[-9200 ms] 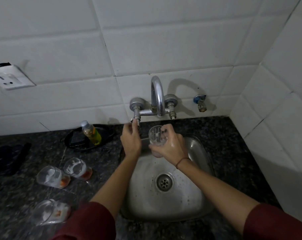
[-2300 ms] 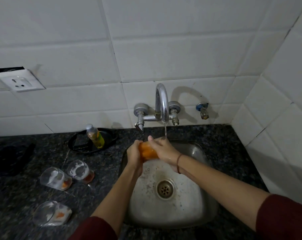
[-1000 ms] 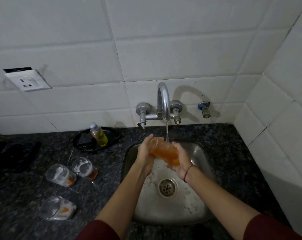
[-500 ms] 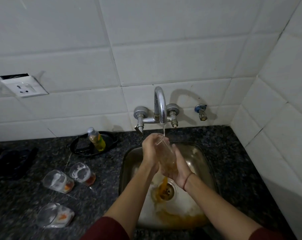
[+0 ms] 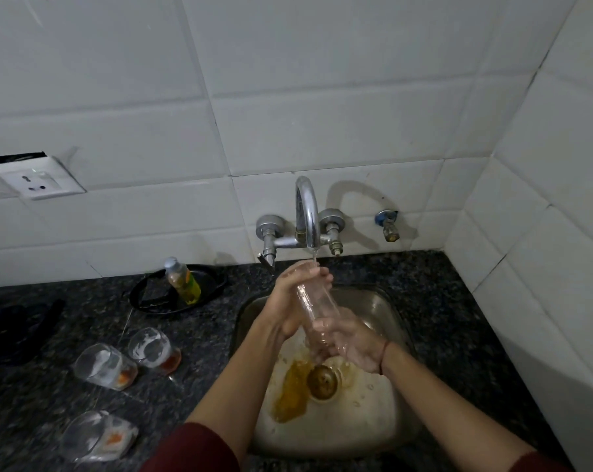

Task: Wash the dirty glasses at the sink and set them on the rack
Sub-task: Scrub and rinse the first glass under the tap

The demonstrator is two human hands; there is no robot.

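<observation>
A clear glass (image 5: 314,303) is held tilted over the steel sink (image 5: 395,321), its mouth up under the running tap (image 5: 307,212). My left hand (image 5: 293,301) grips its upper part near the rim. My right hand (image 5: 348,338) cups its lower end. Orange liquid (image 5: 291,390) pools in the basin beside the drain (image 5: 323,382). Three dirty glasses lie on their sides on the dark counter at the left: one (image 5: 154,345) nearest the sink, one (image 5: 102,366) beside it, one (image 5: 96,436) closer to me. No rack is in view.
A small bottle of yellow-green liquid (image 5: 182,281) lies in a black tray (image 5: 145,298) behind the glasses. A dark cloth-like thing (image 5: 16,328) sits at the far left. A wall socket (image 5: 38,177) and a blue-capped valve (image 5: 387,224) are on the tiled wall.
The glass held orange liquid a second ago; it has been tipped out into the sink and the glass now looks clear. Both hands stay on it under the running water.
</observation>
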